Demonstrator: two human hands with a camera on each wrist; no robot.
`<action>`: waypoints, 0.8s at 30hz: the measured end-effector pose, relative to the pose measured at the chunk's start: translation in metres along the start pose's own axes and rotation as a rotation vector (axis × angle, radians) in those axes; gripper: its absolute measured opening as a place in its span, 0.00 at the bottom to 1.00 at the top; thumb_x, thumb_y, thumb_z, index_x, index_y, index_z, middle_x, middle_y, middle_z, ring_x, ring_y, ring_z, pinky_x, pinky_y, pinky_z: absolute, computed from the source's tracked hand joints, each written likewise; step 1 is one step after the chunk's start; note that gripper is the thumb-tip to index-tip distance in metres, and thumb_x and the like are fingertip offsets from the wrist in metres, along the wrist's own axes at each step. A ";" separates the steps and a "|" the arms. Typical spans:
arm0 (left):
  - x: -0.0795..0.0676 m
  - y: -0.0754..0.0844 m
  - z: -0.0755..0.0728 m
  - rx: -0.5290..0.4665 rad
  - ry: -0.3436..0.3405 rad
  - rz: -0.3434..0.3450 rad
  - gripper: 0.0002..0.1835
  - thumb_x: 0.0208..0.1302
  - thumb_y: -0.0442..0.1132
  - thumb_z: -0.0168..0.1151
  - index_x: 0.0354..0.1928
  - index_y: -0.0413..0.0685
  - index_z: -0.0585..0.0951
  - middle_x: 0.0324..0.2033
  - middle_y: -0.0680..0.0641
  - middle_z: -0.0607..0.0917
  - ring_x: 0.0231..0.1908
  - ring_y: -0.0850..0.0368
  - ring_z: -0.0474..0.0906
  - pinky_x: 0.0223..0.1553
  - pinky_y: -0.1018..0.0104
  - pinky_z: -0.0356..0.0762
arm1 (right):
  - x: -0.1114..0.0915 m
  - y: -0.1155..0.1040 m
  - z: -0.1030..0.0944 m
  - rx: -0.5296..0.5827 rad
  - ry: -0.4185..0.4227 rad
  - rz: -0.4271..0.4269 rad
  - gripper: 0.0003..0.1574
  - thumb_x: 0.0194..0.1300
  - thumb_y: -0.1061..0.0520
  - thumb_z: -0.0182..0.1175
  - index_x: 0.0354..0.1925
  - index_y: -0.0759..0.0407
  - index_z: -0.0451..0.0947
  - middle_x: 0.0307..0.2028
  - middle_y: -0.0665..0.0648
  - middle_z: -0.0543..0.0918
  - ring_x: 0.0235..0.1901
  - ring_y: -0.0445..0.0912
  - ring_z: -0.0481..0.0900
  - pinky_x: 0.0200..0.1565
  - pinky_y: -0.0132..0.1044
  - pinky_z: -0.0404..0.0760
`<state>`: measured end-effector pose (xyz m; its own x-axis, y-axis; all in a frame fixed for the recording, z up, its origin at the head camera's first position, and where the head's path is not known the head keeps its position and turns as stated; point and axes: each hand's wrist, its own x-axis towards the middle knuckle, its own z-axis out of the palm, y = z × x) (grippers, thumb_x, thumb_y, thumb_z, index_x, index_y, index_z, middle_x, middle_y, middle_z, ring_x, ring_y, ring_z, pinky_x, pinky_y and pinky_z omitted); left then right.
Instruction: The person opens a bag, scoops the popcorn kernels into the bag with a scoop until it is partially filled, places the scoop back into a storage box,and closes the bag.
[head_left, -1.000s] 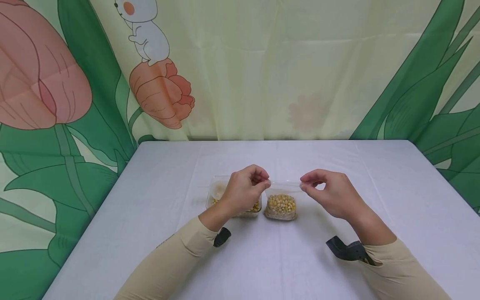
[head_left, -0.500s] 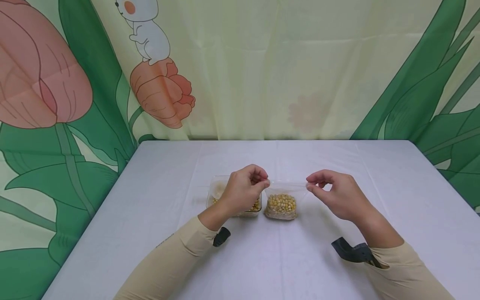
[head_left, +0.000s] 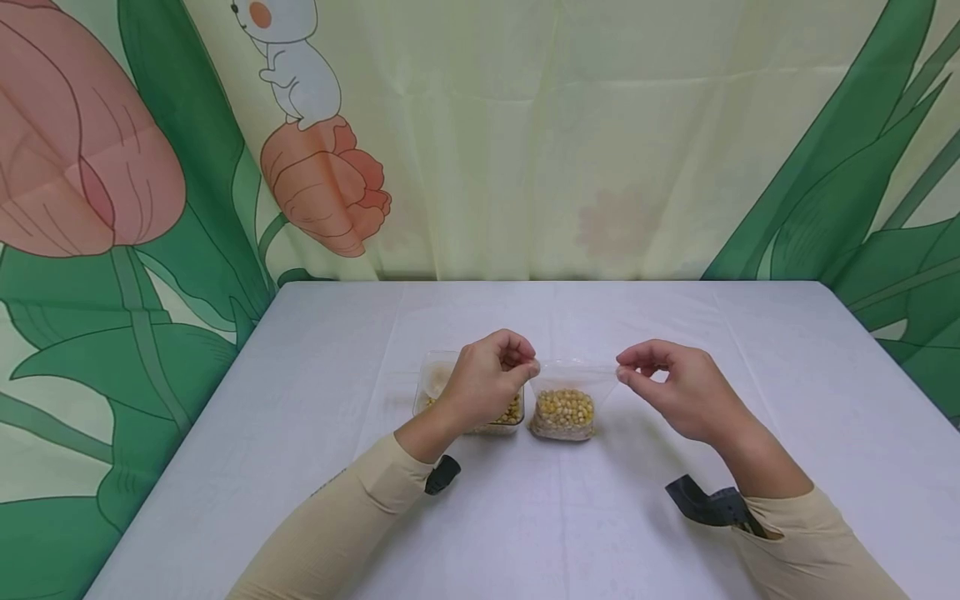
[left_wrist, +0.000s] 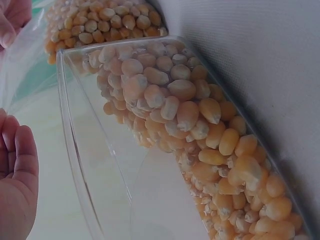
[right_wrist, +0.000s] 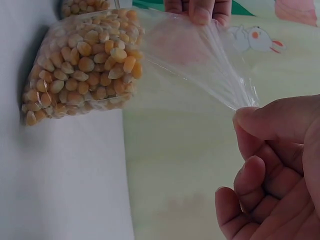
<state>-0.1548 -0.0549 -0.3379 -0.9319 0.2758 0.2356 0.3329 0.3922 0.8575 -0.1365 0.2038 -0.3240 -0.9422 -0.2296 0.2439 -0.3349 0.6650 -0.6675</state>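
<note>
A clear zip bag [head_left: 564,412] filled at the bottom with yellow corn kernels [right_wrist: 85,65] stands on the table. My left hand [head_left: 495,375] pinches the bag's top left corner between thumb and fingers. At the opposite top corner, my right hand [head_left: 678,387] pinches the plastic, and the right wrist view shows the thumb pressed on the forefinger there. The bag's mouth is stretched taut between both hands. Beneath the left hand and wrist, partly covered by them, is a clear square container [left_wrist: 75,150] holding more kernels [left_wrist: 200,125].
A white cloth covers the table [head_left: 562,533]. Behind its far edge hangs a curtain [head_left: 525,167] printed with a rabbit, flowers and leaves. A pale round shape [head_left: 437,379] shows in the container's back left part. Each wrist wears a dark camera mount [head_left: 712,504].
My right hand has moved a little to the right, pulling the bag's mouth wider and straighter. The left hand has stayed almost in place, and both hands keep their grip.
</note>
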 end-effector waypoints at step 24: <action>0.004 0.002 -0.006 -0.030 -0.052 -0.008 0.08 0.64 0.27 0.61 0.44 0.38 0.79 0.37 0.48 0.85 0.40 0.58 0.82 0.44 0.70 0.81 | -0.003 0.010 0.006 0.036 -0.018 -0.011 0.22 0.67 0.55 0.67 0.55 0.63 0.79 0.45 0.55 0.85 0.42 0.46 0.78 0.44 0.30 0.77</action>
<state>-0.1586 -0.0582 -0.3320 -0.9256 0.3179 0.2054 0.3202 0.3685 0.8727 -0.1369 0.2073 -0.3360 -0.9383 -0.2501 0.2387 -0.3451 0.6361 -0.6901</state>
